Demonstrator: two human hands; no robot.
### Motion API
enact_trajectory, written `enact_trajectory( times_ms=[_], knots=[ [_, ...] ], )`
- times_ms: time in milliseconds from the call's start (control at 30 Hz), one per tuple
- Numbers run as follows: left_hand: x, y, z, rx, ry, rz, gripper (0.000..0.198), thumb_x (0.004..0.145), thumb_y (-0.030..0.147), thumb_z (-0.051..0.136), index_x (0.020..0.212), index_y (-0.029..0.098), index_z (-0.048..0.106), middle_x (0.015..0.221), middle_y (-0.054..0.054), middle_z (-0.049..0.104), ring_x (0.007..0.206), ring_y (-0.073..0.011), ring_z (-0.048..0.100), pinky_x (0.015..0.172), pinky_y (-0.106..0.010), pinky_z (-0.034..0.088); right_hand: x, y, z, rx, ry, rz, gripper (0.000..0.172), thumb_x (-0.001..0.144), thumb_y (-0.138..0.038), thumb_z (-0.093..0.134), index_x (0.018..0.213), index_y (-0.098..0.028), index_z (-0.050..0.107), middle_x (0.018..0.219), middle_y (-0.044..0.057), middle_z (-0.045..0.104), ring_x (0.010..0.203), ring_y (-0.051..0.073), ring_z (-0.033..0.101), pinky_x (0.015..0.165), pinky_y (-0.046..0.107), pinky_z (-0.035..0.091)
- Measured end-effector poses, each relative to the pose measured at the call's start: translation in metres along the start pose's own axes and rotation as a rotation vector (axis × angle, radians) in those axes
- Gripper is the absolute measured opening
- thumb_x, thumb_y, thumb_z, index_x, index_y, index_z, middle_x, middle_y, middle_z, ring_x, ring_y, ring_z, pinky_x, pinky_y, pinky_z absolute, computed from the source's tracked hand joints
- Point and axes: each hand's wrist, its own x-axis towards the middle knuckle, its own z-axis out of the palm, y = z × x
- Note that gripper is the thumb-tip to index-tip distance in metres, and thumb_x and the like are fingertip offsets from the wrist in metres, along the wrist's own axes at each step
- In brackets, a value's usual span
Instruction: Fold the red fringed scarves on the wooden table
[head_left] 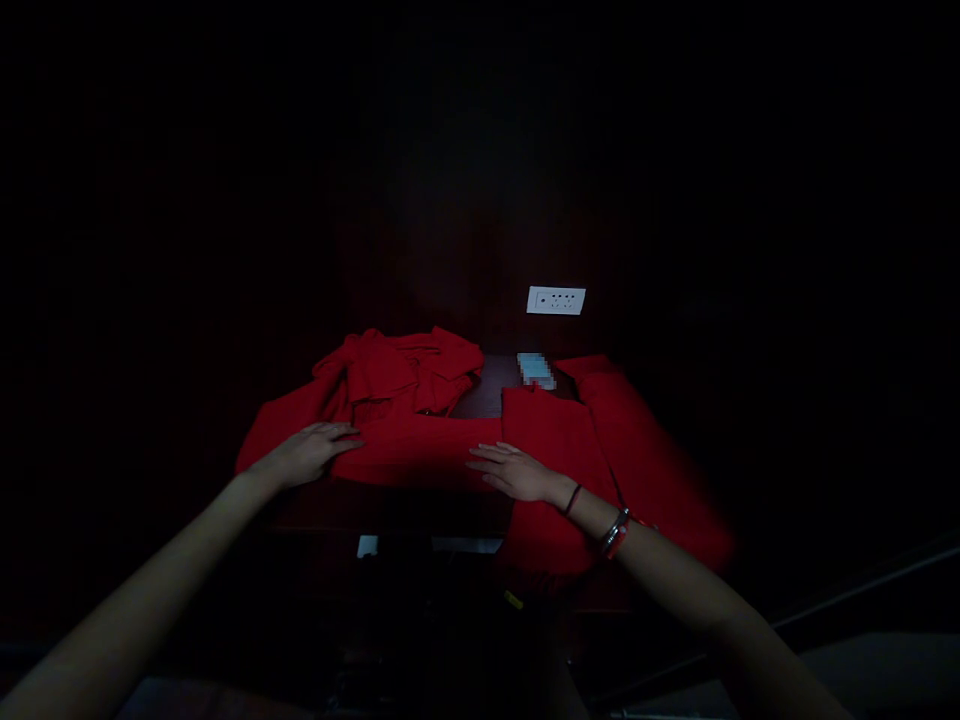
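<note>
A red cloth (420, 450) lies spread over a dark table in a very dim room. My left hand (311, 450) rests flat on its left part, fingers stretched out to the right. My right hand (514, 470) lies flat on the cloth's middle, fingers pointing left; a thin band and bracelets circle that wrist. A crumpled heap of red cloth (397, 370) sits behind my left hand. More red cloth (630, 440) drapes off the table to the right.
A white socket plate (556, 300) is on the dark wall behind the table. A small pale object (535, 369) lies at the table's back. Something white (367, 545) shows below the table's front edge. Everything around is dark.
</note>
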Motion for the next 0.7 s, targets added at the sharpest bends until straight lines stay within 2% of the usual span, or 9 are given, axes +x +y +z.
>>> enact_trajectory(
  times_ms=[100, 167, 233, 300, 333, 433, 500, 700],
  knots=[
    [0.003, 0.030, -0.013, 0.046, 0.033, -0.062, 0.051, 0.064, 0.002, 0.042, 0.110, 0.021, 0.052, 0.124, -0.007, 0.043, 0.117, -0.0272, 0.031, 0.094, -0.050, 0.022, 0.000, -0.002, -0.003, 0.029, 0.007, -0.001, 0.039, 0.087, -0.031, 0.027, 0.125, -0.025, 0.036, 0.132, 0.003, 0.034, 0.121, 0.013, 0.026, 0.100, 0.035, 0.019],
    [0.011, 0.064, -0.016, 0.007, 0.138, 0.016, 0.052, 0.068, 0.003, 0.041, 0.115, 0.024, 0.047, 0.128, -0.004, 0.038, 0.119, -0.0219, 0.028, 0.097, -0.041, 0.023, -0.001, -0.001, -0.003, 0.050, 0.007, -0.005, 0.038, 0.087, -0.030, 0.028, 0.124, -0.026, 0.036, 0.131, 0.003, 0.035, 0.121, 0.013, 0.026, 0.100, 0.035, 0.019],
    [0.023, 0.098, -0.012, -0.054, 0.197, 0.111, 0.044, 0.075, 0.009, 0.040, 0.116, 0.023, 0.044, 0.125, -0.004, 0.041, 0.115, -0.0177, 0.034, 0.096, -0.033, 0.027, -0.002, -0.001, -0.002, 0.065, 0.006, -0.013, 0.038, 0.087, -0.030, 0.030, 0.124, -0.026, 0.037, 0.131, 0.003, 0.035, 0.121, 0.013, 0.027, 0.100, 0.036, 0.019],
    [0.034, 0.123, -0.004, -0.073, 0.155, 0.166, 0.030, 0.080, 0.017, 0.040, 0.107, 0.023, 0.051, 0.111, -0.003, 0.051, 0.101, -0.0163, 0.046, 0.088, -0.031, 0.035, -0.002, 0.000, -0.002, 0.071, 0.010, -0.017, 0.038, 0.086, -0.030, 0.031, 0.123, -0.025, 0.039, 0.131, 0.003, 0.035, 0.121, 0.014, 0.028, 0.100, 0.036, 0.019],
    [0.038, 0.130, 0.000, -0.070, 0.151, 0.145, 0.026, 0.081, 0.018, 0.039, 0.103, 0.021, 0.052, 0.105, -0.004, 0.054, 0.095, -0.0162, 0.049, 0.084, -0.030, 0.038, -0.003, 0.000, -0.002, 0.071, 0.016, -0.015, 0.038, 0.086, -0.030, 0.032, 0.122, -0.024, 0.040, 0.131, 0.004, 0.036, 0.120, 0.014, 0.028, 0.100, 0.036, 0.020],
    [0.044, 0.135, 0.008, -0.039, 0.167, 0.123, 0.019, 0.083, 0.019, 0.038, 0.093, 0.018, 0.054, 0.097, -0.005, 0.055, 0.090, -0.0171, 0.051, 0.078, -0.030, 0.040, -0.004, -0.001, -0.004, 0.071, 0.044, -0.014, 0.037, 0.086, -0.030, 0.032, 0.120, -0.021, 0.043, 0.128, 0.006, 0.039, 0.119, 0.014, 0.031, 0.100, 0.035, 0.021],
    [0.044, 0.133, 0.008, -0.036, 0.177, 0.159, 0.018, 0.084, 0.019, 0.037, 0.089, 0.018, 0.054, 0.096, -0.005, 0.054, 0.088, -0.0169, 0.051, 0.077, -0.031, 0.040, -0.005, -0.002, -0.004, 0.075, 0.066, -0.023, 0.037, 0.086, -0.030, 0.032, 0.118, -0.019, 0.045, 0.126, 0.007, 0.042, 0.118, 0.014, 0.032, 0.099, 0.034, 0.023],
    [0.051, 0.145, 0.005, -0.176, 0.212, 0.213, 0.019, 0.084, 0.026, 0.039, 0.096, 0.018, 0.052, 0.097, -0.004, 0.054, 0.088, -0.0155, 0.049, 0.078, -0.028, 0.038, -0.005, 0.000, -0.002, 0.103, 0.115, -0.042, 0.034, 0.085, -0.030, 0.035, 0.112, -0.016, 0.051, 0.121, 0.009, 0.045, 0.114, 0.015, 0.037, 0.097, 0.031, 0.028]
  ],
)
